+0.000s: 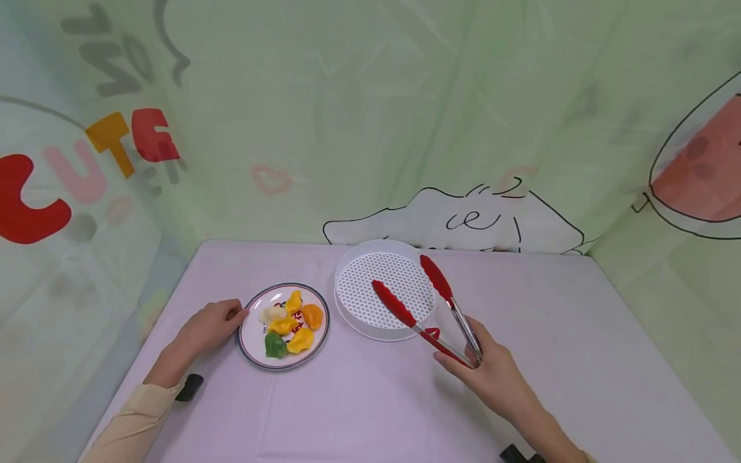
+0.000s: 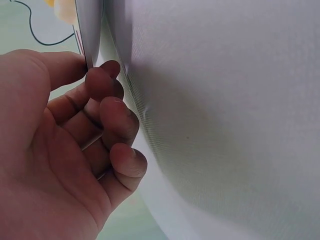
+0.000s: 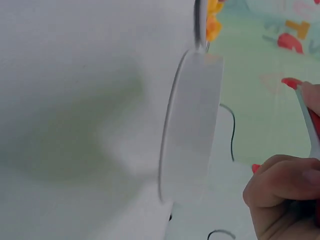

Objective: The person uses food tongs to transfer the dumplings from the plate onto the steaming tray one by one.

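Observation:
My left hand (image 1: 211,325) pinches the left rim of a round white plate (image 1: 249,350) with dark edge lines; in the left wrist view, thumb and forefinger (image 2: 102,85) meet at its edge. Several small dumpling-shaped pieces lie on the plate: yellow (image 1: 301,341), orange (image 1: 312,316), green (image 1: 275,345) and whitish (image 1: 272,314). My right hand (image 1: 492,373) holds metal tongs (image 1: 393,303) with red tips by the handle end. Their arms are spread apart with nothing between them, over the right part of a round white perforated steamer tray (image 1: 361,276).
A pale cloth covers the table (image 1: 359,405). The steamer tray stands near the back edge, right of the plate. Printed green curtains (image 1: 347,128) hang behind and at both sides. Black straps (image 1: 190,388) sit at both wrists.

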Tool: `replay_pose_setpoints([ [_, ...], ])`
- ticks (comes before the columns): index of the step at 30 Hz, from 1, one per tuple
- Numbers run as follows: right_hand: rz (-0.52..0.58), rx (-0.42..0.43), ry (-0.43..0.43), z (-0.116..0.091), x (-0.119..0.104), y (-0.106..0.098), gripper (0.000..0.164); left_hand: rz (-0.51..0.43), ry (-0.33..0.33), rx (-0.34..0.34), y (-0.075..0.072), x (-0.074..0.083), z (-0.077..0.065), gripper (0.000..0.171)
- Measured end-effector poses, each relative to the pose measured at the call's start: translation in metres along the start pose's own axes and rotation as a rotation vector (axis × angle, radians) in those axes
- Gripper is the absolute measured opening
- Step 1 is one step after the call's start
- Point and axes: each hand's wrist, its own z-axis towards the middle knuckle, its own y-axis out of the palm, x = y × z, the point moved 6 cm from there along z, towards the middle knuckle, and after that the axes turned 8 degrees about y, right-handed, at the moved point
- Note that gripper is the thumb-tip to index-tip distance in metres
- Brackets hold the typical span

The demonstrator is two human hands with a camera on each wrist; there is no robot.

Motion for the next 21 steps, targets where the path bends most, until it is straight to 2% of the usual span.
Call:
replay_pose_setpoints([
  [3,-0.021,-0.005,-0.124,-0.004,-0.017,0.011,0.088,-0.003,0.008,0.0,0.0,0.0,0.001,0.022],
  [8,-0.075,-0.015,-0.374,-0.012,-0.043,0.032,0.063,-0.009,0.009,0.002,-0.002,0.002,0.002,0.021],
  [10,-0.101,-0.039,-0.437,-0.013,-0.05,0.044,0.058,-0.008,0.013,0.007,-0.002,0.003,0.002,0.021],
  [14,-0.177,-0.088,-0.497,-0.014,-0.059,0.068,0.062,-0.012,0.018,0.014,-0.004,0.005,-0.001,0.021],
  [21,-0.305,-0.123,-0.491,-0.01,-0.071,0.096,0.062,-0.015,0.018,0.013,-0.003,0.006,-0.003,0.022],
])
